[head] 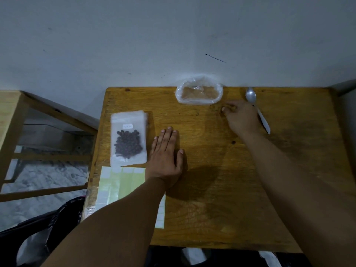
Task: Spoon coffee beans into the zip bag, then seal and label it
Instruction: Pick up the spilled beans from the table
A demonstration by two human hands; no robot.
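A clear zip bag holding dark coffee beans lies flat at the table's left side, with a small white handwritten label near its top. It rests on a stack of empty zip bags. My left hand lies flat and open on the table just right of the bag, touching nothing else. My right hand is at the back right, fingers curled together on the tabletop; whether it pinches anything I cannot tell. A metal spoon with a white handle lies just right of that hand. A sheet of white labels lies under my left forearm.
An open plastic bag of brown powder stands at the table's back edge against the wall. The wooden table ends at the left by a wooden frame. A black bag sits low left.
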